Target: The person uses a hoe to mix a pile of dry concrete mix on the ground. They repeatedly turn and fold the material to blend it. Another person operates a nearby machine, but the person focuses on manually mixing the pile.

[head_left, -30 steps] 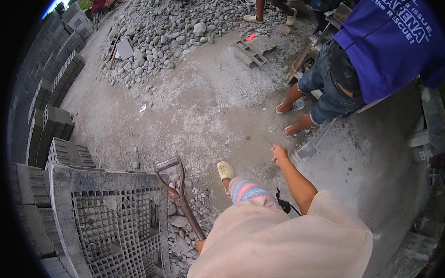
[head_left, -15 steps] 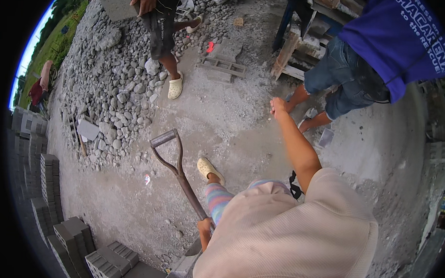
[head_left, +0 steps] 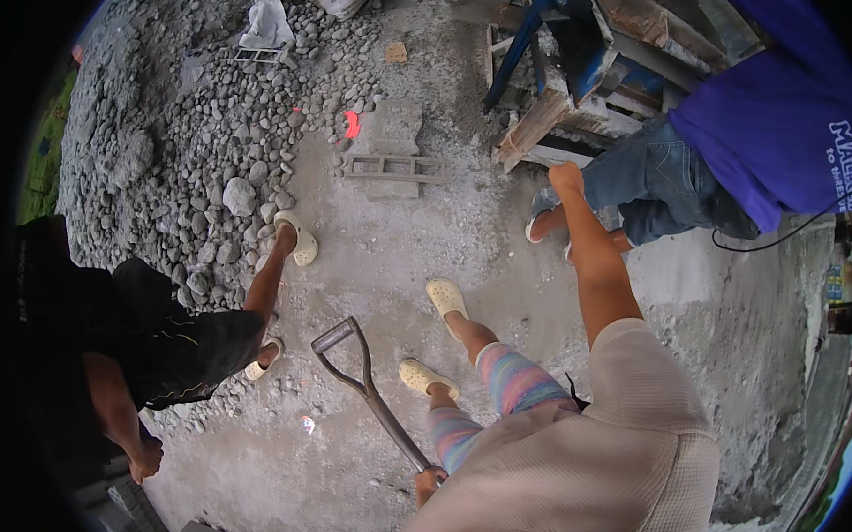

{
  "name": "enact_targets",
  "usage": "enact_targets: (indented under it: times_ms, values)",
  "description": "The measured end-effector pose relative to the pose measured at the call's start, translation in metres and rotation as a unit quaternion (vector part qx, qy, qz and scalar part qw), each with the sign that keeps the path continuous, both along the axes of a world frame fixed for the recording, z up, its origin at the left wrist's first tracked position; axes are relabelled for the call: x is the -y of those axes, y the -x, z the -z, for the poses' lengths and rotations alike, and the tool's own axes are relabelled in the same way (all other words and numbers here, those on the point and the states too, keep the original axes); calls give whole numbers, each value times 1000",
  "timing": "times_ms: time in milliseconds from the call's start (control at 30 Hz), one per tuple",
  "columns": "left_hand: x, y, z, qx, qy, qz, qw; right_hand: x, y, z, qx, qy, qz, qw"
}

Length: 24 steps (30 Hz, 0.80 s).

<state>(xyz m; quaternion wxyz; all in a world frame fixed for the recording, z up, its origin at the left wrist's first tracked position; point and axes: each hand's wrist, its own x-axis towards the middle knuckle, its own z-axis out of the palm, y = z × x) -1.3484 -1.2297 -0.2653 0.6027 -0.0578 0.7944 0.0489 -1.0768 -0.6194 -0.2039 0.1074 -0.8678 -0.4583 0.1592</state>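
Note:
My left hand (head_left: pixel 428 485) is wrapped around the shaft of a shovel (head_left: pixel 392 424), low at my left side. The shovel's metal D-shaped grip points forward and to the left. Its lower end is hidden behind my body. My right arm reaches forward, and my right hand (head_left: pixel 567 180) is closed in a fist with nothing seen in it. In the picture that fist lies close to the denim shorts (head_left: pixel 635 184) of a co-worker in a purple shirt.
A co-worker in dark clothes (head_left: pixel 189 337) stands at the left. Gravel (head_left: pixel 200 164) is heaped behind. A metal mould frame (head_left: pixel 392 168) lies ahead on the concrete floor. A blue machine with wooden boards (head_left: pixel 553 120) stands at the far right. Grey blocks (head_left: pixel 131 509) sit at lower left.
I have stepped forward with the shovel still in my left hand. The dark-clothed co-worker has moved to the left side, and the block formerly in that person's hand is out of sight.

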Motion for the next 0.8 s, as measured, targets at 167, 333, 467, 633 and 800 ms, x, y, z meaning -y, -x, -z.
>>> enact_targets:
  times_ms: [167, 333, 467, 633, 800]
  values:
    - [-34, -8, -31, -37, 63, 24, 997, -96, 11, 14, 52, 58, -38, 996]
    - [-80, 26, -23, 57, -36, -116, 991, -156, 1, 36, 71, 23, -40, 996]
    - [-144, 57, -53, 20, -155, -2, 988, -151, 5, 83, -39, -206, -11, 978]
    - [-188, 85, -69, -4, -203, 74, 976, 58, -7, 161, -124, -1, -233, 965]
    - [-176, 93, -49, 6, -277, 187, 942, 319, -51, 148, -109, 265, -369, 884]
